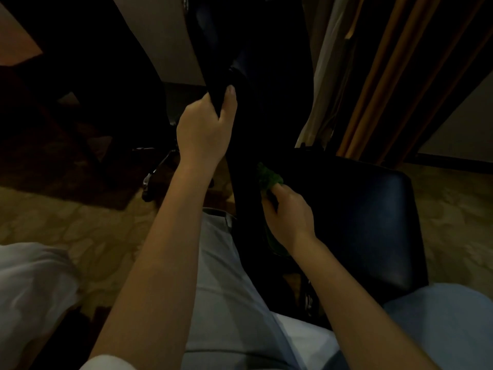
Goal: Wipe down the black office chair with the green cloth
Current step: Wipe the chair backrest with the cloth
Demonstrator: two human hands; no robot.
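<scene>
The black office chair fills the middle and right of the head view, its backrest rising as a dark band up the centre and its padded seat spreading to the right. My left hand grips the left edge of the backrest, thumb on the front. My right hand holds the green cloth bunched in its fingers, pressed where the backrest meets the seat. Most of the cloth is hidden by my hand and the shadow.
A patterned beige carpet covers the floor. The chair's chrome base and a caster show at left of the backrest. Dark furniture stands at upper left. Orange curtains hang at upper right. My light trousers are below.
</scene>
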